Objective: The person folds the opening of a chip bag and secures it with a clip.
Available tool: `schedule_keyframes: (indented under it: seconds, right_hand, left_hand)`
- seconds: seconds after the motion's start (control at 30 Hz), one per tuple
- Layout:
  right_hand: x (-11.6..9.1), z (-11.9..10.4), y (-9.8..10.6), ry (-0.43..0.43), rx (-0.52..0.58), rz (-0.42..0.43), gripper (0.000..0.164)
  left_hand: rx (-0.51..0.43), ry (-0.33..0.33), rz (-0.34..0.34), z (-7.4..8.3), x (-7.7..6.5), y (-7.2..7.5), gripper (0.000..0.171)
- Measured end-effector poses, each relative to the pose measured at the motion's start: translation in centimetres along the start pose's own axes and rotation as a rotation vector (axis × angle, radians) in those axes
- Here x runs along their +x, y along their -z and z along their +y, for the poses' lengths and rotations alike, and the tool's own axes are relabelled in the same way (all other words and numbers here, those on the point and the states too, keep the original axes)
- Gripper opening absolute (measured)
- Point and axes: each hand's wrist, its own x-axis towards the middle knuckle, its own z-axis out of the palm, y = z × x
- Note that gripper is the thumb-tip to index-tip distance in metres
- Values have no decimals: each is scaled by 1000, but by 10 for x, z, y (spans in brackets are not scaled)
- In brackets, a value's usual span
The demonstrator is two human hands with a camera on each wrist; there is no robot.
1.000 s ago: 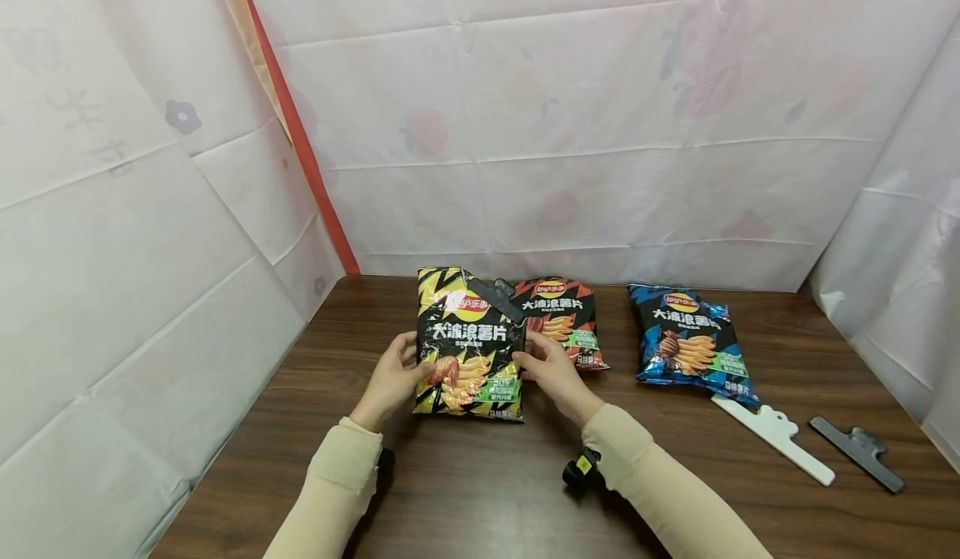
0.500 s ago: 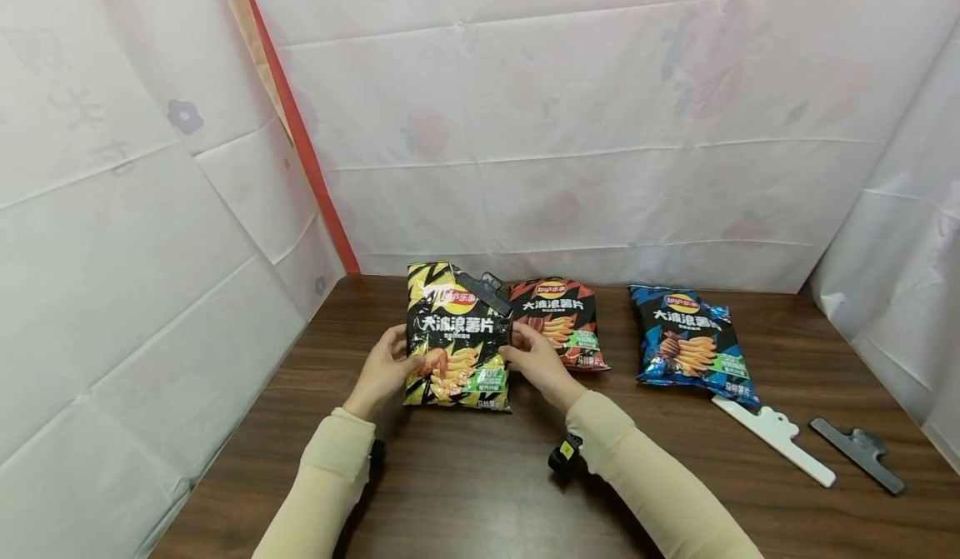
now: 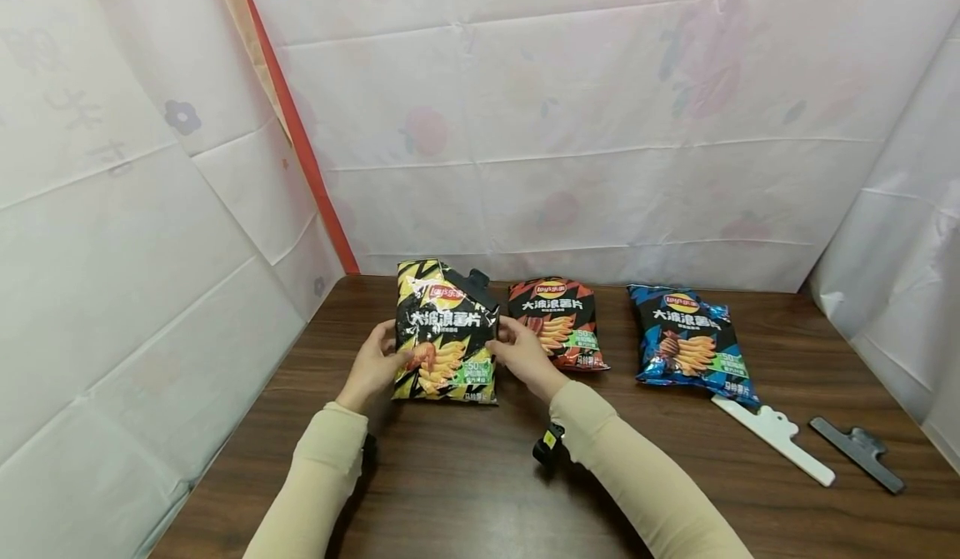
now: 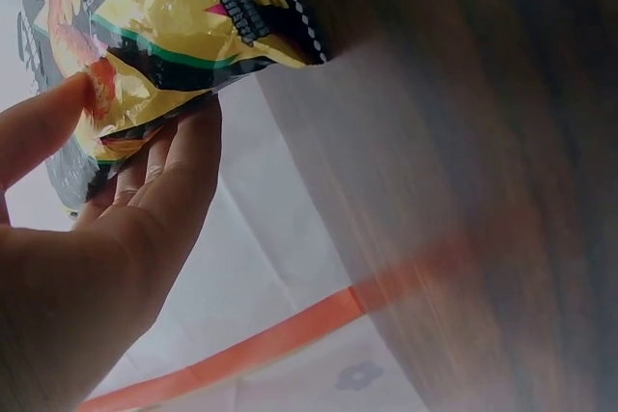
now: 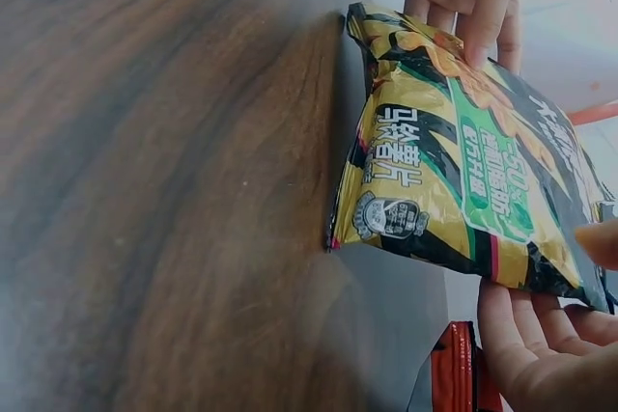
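A yellow-and-black bag of potato chips is held between both hands, its front facing me. My left hand grips its left edge, thumb on the front and fingers behind, as the left wrist view also shows. On the right edge, my right hand pinches the bag the same way. A black bag clip sits slantwise across the bag's top right corner. In the right wrist view the bag's bottom seam is close over the wooden table.
A red chip bag lies just right of the held bag. Farther right is a blue chip bag, with a white bag clip and another black bag clip in front. White cloth hangs behind the table.
Both hands have carried the yellow chip bag left and slightly farther back, away from the red bag, which now shows more fully. The other bags and loose clips have stayed put.
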Motion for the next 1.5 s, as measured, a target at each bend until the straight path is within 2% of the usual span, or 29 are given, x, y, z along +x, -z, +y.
schedule_keyframes:
  seconds: [0.2, 0.47, 0.77, 1.03, 1.33, 1.5]
  right_hand:
    - [4, -6, -3, -34, 1, -1, 61]
    - [8, -9, -5, -29, 18, 7, 54]
    - [14, -15, -7, -8, 55, -4, 55]
    - [24, -10, -10, -28, -5, 23, 57]
    - [29, -9, -15, 2, -38, 53, 62]
    - [32, -7, -16, 2, -43, 48, 62]
  left_hand:
    - [-15, 21, 6, 0, 5, 3, 65]
    - [-38, 8, 47, -3, 13, 3, 67]
    - [-84, 37, 83, -3, 24, 2, 66]
    - [-105, 51, 102, -2, 32, 0, 63]
    - [-140, 51, 131, -3, 42, -2, 61]
    - [-129, 57, 115, -2, 47, -2, 65]
